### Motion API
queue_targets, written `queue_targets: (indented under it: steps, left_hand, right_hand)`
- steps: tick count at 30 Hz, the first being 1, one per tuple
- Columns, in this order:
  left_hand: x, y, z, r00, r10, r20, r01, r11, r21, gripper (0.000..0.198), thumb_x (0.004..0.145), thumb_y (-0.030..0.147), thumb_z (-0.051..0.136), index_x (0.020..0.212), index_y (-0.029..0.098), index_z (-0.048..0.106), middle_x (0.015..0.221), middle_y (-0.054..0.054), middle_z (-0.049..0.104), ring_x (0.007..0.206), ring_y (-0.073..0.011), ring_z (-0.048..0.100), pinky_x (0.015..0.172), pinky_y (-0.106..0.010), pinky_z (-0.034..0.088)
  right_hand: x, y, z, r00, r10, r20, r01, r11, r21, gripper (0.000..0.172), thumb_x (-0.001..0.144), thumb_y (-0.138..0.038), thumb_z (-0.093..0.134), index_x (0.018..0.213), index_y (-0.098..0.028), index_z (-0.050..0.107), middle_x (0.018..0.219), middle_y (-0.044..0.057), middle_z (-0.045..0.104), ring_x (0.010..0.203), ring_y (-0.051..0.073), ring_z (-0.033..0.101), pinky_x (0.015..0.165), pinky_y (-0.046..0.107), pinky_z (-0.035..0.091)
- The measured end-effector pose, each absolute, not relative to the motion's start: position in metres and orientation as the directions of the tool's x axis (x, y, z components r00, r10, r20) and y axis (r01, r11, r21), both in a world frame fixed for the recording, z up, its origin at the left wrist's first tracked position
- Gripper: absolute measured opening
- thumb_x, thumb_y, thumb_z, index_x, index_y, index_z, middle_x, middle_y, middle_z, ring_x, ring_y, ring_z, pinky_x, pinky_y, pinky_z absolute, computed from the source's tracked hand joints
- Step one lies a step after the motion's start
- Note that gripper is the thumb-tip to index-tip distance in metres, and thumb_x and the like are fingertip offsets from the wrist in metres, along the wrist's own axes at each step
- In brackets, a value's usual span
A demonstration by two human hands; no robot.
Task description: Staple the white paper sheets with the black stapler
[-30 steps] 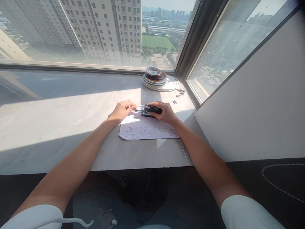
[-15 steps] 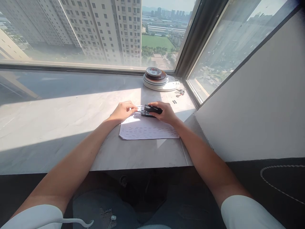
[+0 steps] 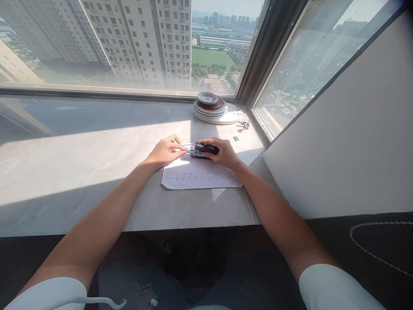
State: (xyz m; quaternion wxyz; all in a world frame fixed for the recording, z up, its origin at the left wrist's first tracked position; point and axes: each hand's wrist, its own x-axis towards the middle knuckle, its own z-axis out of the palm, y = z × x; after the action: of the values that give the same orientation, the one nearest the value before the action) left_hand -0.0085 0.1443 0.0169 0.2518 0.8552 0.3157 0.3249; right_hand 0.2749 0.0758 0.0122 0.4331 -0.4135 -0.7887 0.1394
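A black stapler [image 3: 206,149] lies on its side of my right hand [image 3: 224,151], which is closed around it from the right. My left hand [image 3: 167,150] pinches a thin metal piece [image 3: 190,150] at the stapler's left end between thumb and fingers. Whether that piece is joined to the stapler is too small to tell. Beneath both hands a stack of printed paper [image 3: 201,176] rests on the sill. Two short dark strips, which look like staples [image 3: 235,138], lie beyond my right hand.
Stacked plates [image 3: 209,107] stand by the window corner, with a bunch of keys [image 3: 244,125] on their right. The marble sill [image 3: 80,172] runs along the windows, its front edge towards me. A white wall [image 3: 348,142] rises on the right.
My left fingers have shifted slightly right, closer to the stapler's end, and the metal piece shows at a different angle. My right hand and the stapler have barely moved.
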Motion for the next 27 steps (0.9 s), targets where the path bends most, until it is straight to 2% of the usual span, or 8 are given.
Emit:
queue_targets:
  steps: [3,8,14,19,23,27]
  left_hand:
    - [-0.011,0.144,0.019,0.569,0.722,0.393,0.401,-0.661,0.635,0.016,0.085,0.035,0.079,0.093,0.025,0.087,0.094,-0.007,0.075,0.069,-0.0142,0.058,0.063,-0.032,0.050]
    - [-0.012,0.143,0.021,0.476,0.806,0.351,0.386,-0.550,0.741,0.028,0.078,0.027,0.083,0.106,0.022,0.086,0.094,-0.008,0.081,0.071,-0.0154,0.063,0.062,-0.031,0.054]
    - [-0.007,0.130,0.029,0.524,0.798,0.298,0.235,-0.471,0.850,0.026,0.076,0.023,0.082,0.102,0.019,0.085,0.088,-0.008,0.079,0.073,-0.0159,0.068,0.062,-0.030,0.056]
    - [-0.001,0.126,0.029,0.615,0.712,0.338,0.156,-0.530,0.833,0.033,0.075,0.030,0.086,0.107,0.022,0.082,0.099,-0.006,0.078,0.079,-0.0151,0.067,0.067,-0.028,0.055]
    - [0.001,0.131,0.022,0.647,0.656,0.389,0.117,-0.589,0.799,0.037,0.075,0.032,0.087,0.109,0.021,0.080,0.102,-0.006,0.077,0.077,-0.0138,0.065,0.068,-0.027,0.054]
    - [-0.004,0.135,0.023,0.689,0.640,0.341,0.162,-0.595,0.787,0.039,0.072,0.036,0.090,0.107,0.023,0.079,0.102,-0.005,0.075,0.078,-0.0140,0.063,0.065,-0.026,0.051]
  right_hand:
    - [0.275,0.076,0.012,-0.284,0.776,0.563,0.539,0.615,-0.576,0.038,0.090,-0.036,0.079,0.125,-0.024,0.073,0.119,0.005,0.078,0.105,0.022,0.074,0.095,0.040,0.060]
    - [0.277,0.077,0.011,-0.263,0.789,0.555,0.510,0.602,-0.615,0.037,0.089,-0.035,0.080,0.124,-0.024,0.075,0.117,0.005,0.079,0.105,0.022,0.074,0.096,0.040,0.060]
    - [0.273,0.071,0.017,-0.252,0.810,0.530,0.383,0.586,-0.714,0.036,0.086,-0.037,0.083,0.120,-0.024,0.077,0.112,0.005,0.079,0.101,0.021,0.074,0.093,0.039,0.060]
    - [0.258,0.060,0.026,-0.319,0.789,0.526,0.294,0.610,-0.736,0.037,0.087,-0.036,0.083,0.121,-0.026,0.077,0.106,0.004,0.077,0.092,0.018,0.072,0.082,0.034,0.061]
    - [0.250,0.058,0.025,-0.342,0.770,0.539,0.263,0.629,-0.731,0.037,0.087,-0.033,0.083,0.123,-0.026,0.076,0.110,0.005,0.077,0.096,0.020,0.072,0.082,0.035,0.060]
    - [0.247,0.061,0.019,-0.352,0.766,0.538,0.303,0.637,-0.709,0.037,0.086,-0.031,0.084,0.121,-0.026,0.077,0.104,0.004,0.078,0.092,0.020,0.072,0.083,0.036,0.059]
